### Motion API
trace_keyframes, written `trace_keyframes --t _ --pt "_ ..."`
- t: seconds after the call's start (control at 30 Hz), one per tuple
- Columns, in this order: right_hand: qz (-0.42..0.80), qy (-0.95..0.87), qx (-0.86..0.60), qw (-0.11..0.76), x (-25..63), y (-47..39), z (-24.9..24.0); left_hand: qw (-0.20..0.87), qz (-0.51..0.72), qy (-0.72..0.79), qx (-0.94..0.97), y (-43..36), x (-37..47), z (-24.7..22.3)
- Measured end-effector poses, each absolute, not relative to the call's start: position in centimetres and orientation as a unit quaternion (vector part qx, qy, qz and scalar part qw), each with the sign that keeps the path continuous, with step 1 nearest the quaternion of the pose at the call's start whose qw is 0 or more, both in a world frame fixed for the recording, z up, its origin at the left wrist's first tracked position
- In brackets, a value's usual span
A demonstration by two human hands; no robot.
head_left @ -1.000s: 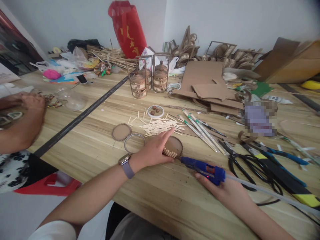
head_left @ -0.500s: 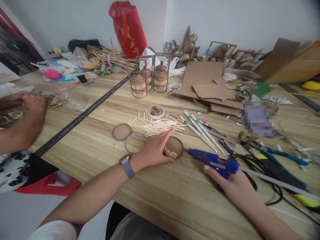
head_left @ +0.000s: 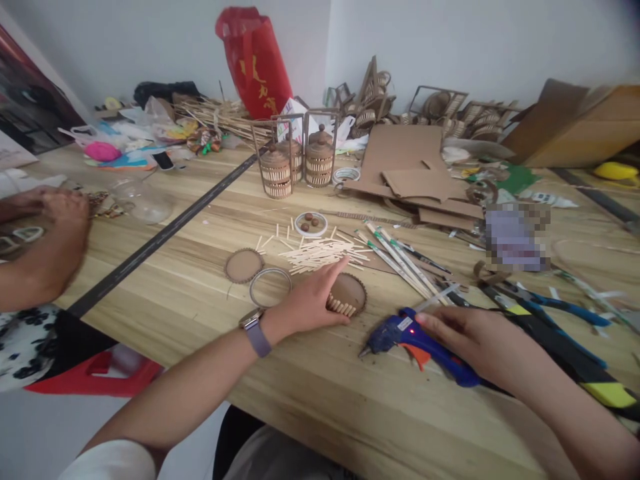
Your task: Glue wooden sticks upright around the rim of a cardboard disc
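Note:
My left hand [head_left: 311, 297], with a watch on its wrist, grips the left edge of a round cardboard base [head_left: 353, 289], thumb in front and fingers behind. A row of short wooden sticks [head_left: 342, 306] stands along the near rim of this base. My right hand [head_left: 463, 330] holds a blue glue gun [head_left: 395, 333] by its rear part, thumb against the body. The gun lies tilted on its side, its nozzle pointing left and its orange trigger showing. A heap of loose sticks [head_left: 320, 255] lies behind my left hand. Beside it are another cardboard disc [head_left: 243, 265] and a ring [head_left: 271, 287].
A dish with brown beads [head_left: 311, 224] stands behind the sticks. Stick bundles [head_left: 397, 257], pliers [head_left: 570, 308] and a cutter [head_left: 555, 340] lie right. Small woven baskets [head_left: 277, 175] and cardboard sheets [head_left: 405, 150] are farther back. Another person's hands [head_left: 63, 207] are at left.
My right hand has turned the glue gun onto its side and brought it nearer the table's front edge. The nozzle has moved away from the cardboard base. My left hand stays in place.

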State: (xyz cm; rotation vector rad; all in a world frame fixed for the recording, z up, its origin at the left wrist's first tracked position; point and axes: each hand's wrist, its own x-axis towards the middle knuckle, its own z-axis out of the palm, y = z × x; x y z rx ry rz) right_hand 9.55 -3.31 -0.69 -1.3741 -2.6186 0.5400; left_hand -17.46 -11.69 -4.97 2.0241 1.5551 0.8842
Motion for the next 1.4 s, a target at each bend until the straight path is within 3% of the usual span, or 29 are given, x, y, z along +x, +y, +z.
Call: trace_keyframes --t 0.17,0.5,0.83,1.0,1.2,1.4 --pt "0.054 -0.913 -0.403 0.022 5.8 -1.6 0.4 0.223 0.326 0.557 0.731 -11.7 -17.4 -5.0" --pt "0.022 -0.961 -0.275 -0.017 -2.9 1.3 -0.4 0.224 0.326 0.559 0.729 -11.4 -17.6 -5.3" --pt "-0.003 -0.946 -0.314 -0.074 -0.8 1.3 -0.9 0.237 0.317 0.559 0.728 -11.5 -17.6 -5.0" --pt "0.036 -0.950 -0.304 -0.056 1.1 1.1 -0.4 0.233 0.321 0.563 0.725 -11.6 -17.5 -4.9" --pt "0.288 -0.919 -0.267 0.033 2.4 -1.4 0.9 0.233 0.318 0.568 0.722 -11.6 -17.4 -4.8" --pt "0.353 -0.905 -0.235 0.009 1.8 -3.1 1.0 0.217 0.318 0.570 0.726 -11.6 -17.4 -4.8"
